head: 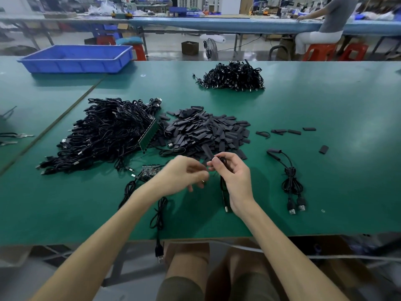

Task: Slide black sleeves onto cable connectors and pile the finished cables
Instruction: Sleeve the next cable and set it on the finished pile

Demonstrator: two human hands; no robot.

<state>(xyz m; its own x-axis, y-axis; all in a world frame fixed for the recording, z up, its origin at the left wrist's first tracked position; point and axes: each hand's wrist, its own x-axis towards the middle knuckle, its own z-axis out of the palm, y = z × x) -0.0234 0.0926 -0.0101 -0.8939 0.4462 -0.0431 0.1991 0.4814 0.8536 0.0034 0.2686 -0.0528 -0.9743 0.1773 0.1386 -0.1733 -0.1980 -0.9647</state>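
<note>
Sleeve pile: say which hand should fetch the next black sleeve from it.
Left, probably. The right hand pinches the cable, whose end hangs below it, so it is busy. The left hand shows nothing clearly held, and the sleeve pile lies just beyond its fingers.

My matte green surface (325, 170); flat black sleeves (206, 131), thin black cables (104, 135); rect. blue plastic tray (76, 59).
</note>
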